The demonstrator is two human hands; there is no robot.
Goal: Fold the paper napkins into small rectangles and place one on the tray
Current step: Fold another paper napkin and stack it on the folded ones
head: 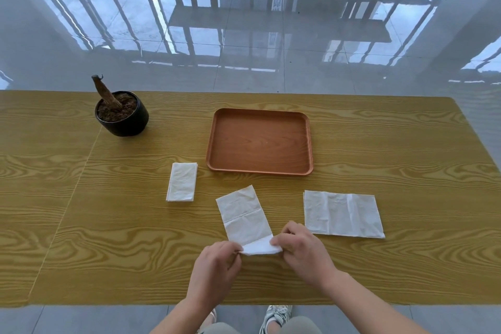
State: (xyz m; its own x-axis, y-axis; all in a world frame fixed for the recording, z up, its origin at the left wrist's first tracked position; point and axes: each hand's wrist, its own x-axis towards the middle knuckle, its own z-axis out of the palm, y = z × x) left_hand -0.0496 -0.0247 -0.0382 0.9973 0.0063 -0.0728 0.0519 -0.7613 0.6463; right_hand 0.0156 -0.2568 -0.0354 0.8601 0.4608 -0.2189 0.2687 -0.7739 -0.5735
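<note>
While holding the near end of the napkin strip (244, 214) raised off the wooden table (406, 144), pinches it at both corners: left corner between thumb and forefinger of the left hand (217, 260), right corner likewise in the right hand (301, 249), remaining fingers curled. Lies straight ahead of both hands, long axis running away from them, far end leaning slightly toward the left-hand side. Sits about equally near to either hand. Calls, as a judgement, for carrying the pinched end forward along that axis, over the crease midway, to meet the far edge.

Can count three napkins:
- the strip in hand;
- a folded napkin (182, 182), already a small rectangle, ahead and outward of the left hand, apart from the strip;
- an open napkin (343, 214), flat, just ahead and outward of the right hand.

Can count one tray (259, 141), beyond the strip's far end and somewhat toward the right-hand side, bearing nothing, so placing not yet done. One potted plant (122, 114), far ahead of the left hand.
</note>
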